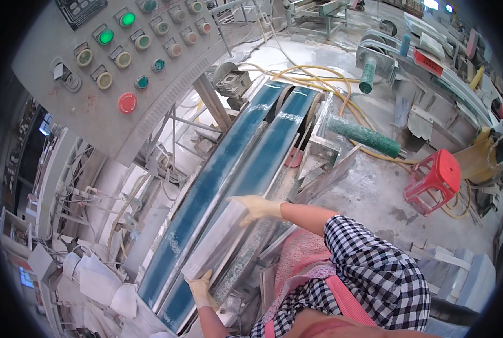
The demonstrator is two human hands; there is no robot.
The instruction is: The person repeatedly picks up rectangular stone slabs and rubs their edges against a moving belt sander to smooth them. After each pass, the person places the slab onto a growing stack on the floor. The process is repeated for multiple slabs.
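Note:
A long, pale grey slab (216,239), which looks like stone, lies along the nearer of two narrow blue conveyor belts (282,127). My right hand (254,208), in a pale yellow glove, is closed round its far end. At its near end my left hand (201,288), gloved the same way, has its fingers wrapped round the corner. Whether the slab rests on the belt or is held just above it, I cannot tell. The second blue belt (200,191) runs alongside on the left, with nothing on it.
A grey control panel (93,62) with lit green buttons and a red stop button (127,103) stands at upper left. On the right are a red plastic stool (433,180), a green roller (367,137) and yellow hoses (341,84). White sheets (102,284) lie at lower left.

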